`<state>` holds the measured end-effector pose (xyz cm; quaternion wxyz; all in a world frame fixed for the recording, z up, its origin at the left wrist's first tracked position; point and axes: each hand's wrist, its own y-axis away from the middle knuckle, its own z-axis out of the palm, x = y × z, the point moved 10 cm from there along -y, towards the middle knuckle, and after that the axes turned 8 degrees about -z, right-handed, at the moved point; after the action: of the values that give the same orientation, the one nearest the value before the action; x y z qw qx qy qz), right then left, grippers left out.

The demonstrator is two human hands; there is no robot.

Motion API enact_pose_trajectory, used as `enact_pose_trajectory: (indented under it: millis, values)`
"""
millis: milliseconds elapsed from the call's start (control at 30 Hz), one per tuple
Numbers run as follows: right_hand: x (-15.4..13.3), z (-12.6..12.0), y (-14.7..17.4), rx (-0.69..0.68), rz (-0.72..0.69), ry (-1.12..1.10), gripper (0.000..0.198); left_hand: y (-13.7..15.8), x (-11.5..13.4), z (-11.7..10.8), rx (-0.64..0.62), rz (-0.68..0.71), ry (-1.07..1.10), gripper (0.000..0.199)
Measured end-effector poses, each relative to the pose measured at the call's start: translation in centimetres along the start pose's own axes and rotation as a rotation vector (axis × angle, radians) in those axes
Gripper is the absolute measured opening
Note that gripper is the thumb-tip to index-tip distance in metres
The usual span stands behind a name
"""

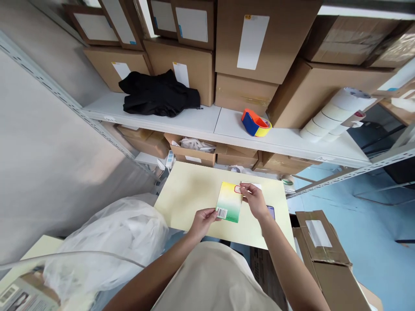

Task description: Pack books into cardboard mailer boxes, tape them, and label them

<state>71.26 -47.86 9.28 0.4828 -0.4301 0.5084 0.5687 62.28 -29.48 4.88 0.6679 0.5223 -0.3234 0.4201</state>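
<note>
Between my two hands, over the pale yellow table (181, 190), I hold a flat yellow, white and green packet (229, 201) with a barcode at its lower left corner. My left hand (203, 221) pinches it by that corner. At the upper right edge my right hand (253, 198) grips it, close to a small red-outlined label. Behind the right fingers a white piece, perhaps paper (257, 186), shows in part. A phone (271, 211) lies on the table, partly covered by my right wrist.
Stacked cardboard boxes (249, 43) fill the shelf ahead, with a black garment (158, 93), colourful tape rolls (254, 122) and white rolls (337, 113). A translucent plastic bag (119, 233) bulges at the left. Cardboard boxes (337, 276) stand at the right.
</note>
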Motion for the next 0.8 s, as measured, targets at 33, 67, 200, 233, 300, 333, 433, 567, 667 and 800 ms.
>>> enact_pose_trajectory:
  millis: [33,67,200,233,300,333,433,567,667,800]
  values:
    - [0.0,-0.3,0.1,0.017,-0.011,0.011,0.04,0.1,-0.3,0.4,-0.024,-0.01,-0.017,0.043]
    - [-0.1,-0.5,0.1,0.027,-0.023,0.025,0.04,0.2,-0.5,0.6,-0.044,-0.019,-0.044,0.043]
    - [-0.4,-0.7,0.3,0.028,-0.06,0.086,0.037,0.3,-1.2,0.9,-0.063,-0.038,-0.174,0.038]
    - [-0.4,-0.7,0.3,0.026,-0.066,0.093,0.036,0.3,-1.3,0.9,-0.071,-0.038,-0.193,0.037]
    - [-0.4,-0.7,0.4,0.028,-0.071,0.098,0.036,0.2,-1.3,0.9,-0.091,-0.035,-0.208,0.033]
    - [-0.3,-0.8,0.5,0.029,-0.071,0.097,0.036,0.2,-1.2,0.9,-0.099,-0.032,-0.206,0.033]
    - [-0.1,-0.8,0.6,0.027,-0.07,0.086,0.035,0.3,-1.1,0.5,-0.089,-0.027,-0.181,0.033]
    - [-0.1,-0.7,0.7,0.014,-0.071,0.068,0.033,0.7,-1.2,0.0,-0.036,-0.056,-0.146,0.035]
    - [-0.2,-0.5,0.6,-0.032,-0.078,0.032,0.032,1.0,-1.2,-0.2,0.001,-0.08,-0.11,0.035]
    - [-1.2,0.2,0.5,-0.185,-0.169,0.099,0.039,1.4,-1.1,-0.5,0.026,-0.101,-0.089,0.038]
